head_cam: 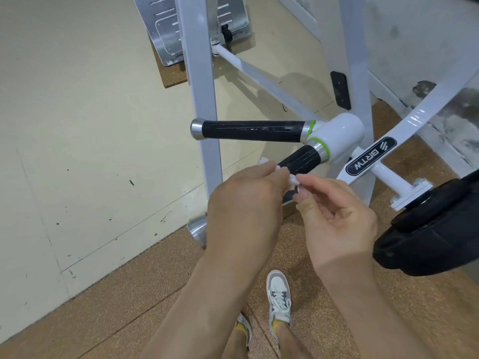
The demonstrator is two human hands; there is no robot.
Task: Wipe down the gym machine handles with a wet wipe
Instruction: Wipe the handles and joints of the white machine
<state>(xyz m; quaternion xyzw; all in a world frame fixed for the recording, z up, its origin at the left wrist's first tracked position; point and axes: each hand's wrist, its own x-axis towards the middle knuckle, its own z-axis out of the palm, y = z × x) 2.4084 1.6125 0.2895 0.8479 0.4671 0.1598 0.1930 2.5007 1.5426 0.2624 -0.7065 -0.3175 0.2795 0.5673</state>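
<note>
The wet wipe [293, 180] sits just below the centre of the frame, bunched small and white. It lies at the near end of the lower handle [300, 160], a black grip angled down and left from the white hub [339, 136]. The left hand [246, 203] is curled over that end of the grip and pinches one part of the wipe. The right hand [337, 213] pinches the other part between thumb and forefinger, remaining fingers loosely bent. Whether the wipe encircles the grip or only lies against it cannot be determined, as the hands cover the contact area. The upper handle [252, 131] runs horizontally above, apart from both hands, and shows pale streaks along its length. Judgement: the lower grip is the step in hand, with its exposed upper section yet to be covered. No visible sign confirms the upper handle as wiped, so treat it as outstanding. A black weight plate [427, 237] sits at the right edge.
</note>
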